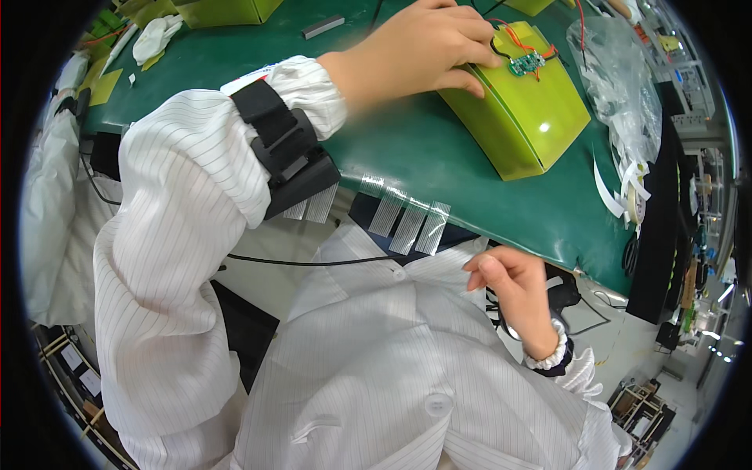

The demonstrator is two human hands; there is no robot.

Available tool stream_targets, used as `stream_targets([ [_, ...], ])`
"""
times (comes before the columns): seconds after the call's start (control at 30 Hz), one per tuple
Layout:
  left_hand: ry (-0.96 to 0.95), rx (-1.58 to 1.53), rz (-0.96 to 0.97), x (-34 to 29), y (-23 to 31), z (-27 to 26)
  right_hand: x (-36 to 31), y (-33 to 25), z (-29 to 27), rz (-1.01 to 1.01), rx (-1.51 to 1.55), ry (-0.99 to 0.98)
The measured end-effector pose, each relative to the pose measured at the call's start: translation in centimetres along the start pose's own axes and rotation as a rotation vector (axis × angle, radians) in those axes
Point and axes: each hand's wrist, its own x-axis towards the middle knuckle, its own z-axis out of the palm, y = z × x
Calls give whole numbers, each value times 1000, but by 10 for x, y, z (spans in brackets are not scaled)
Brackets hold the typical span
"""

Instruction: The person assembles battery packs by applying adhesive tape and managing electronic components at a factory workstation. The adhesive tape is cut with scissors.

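My left hand (423,59) reaches across the table and grips the near-left edge of a yellow-green wrapped battery pack (521,125). Its thumb presses on the side face, while the fingers bend over the top end beside the wires. On that end lies a small green circuit board (526,64) with red and black wires (511,35) around it. My right hand (517,294) hovers in front of the table edge, apart from the pack. Its fingers are loosely bent and slightly apart, with nothing visible in them.
Clear tape strips (407,223) hang from the front edge of the green table (392,149). A grey bar (323,27) lies at the back, near other yellow-green packs (223,12). Clear plastic bags (619,78) and white strips (607,188) lie right. A black cable (313,262) crosses my lap.
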Motion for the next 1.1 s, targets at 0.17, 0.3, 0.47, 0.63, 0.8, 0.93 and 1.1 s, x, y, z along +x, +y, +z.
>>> stream_targets([
  [0.17,-6,62,-43,-3,-1,10,14,2,40,298,485,-34],
  [0.3,-24,33,-64,-6,-2,10,19,-4,46,341,626,51],
  [0.47,-2,36,-64,-8,-2,10,19,-13,41,312,754,47],
  [0.63,5,15,-64,-9,-3,10,19,-26,35,370,764,1],
  [0.8,100,-39,20,1,-3,6,24,-46,19,593,1070,-23],
  [0.93,48,-79,17,-13,-6,8,-5,-97,-22,93,616,166],
  [1.1,12,43,-48,-5,-5,13,55,-84,-91,-125,-70,95],
])
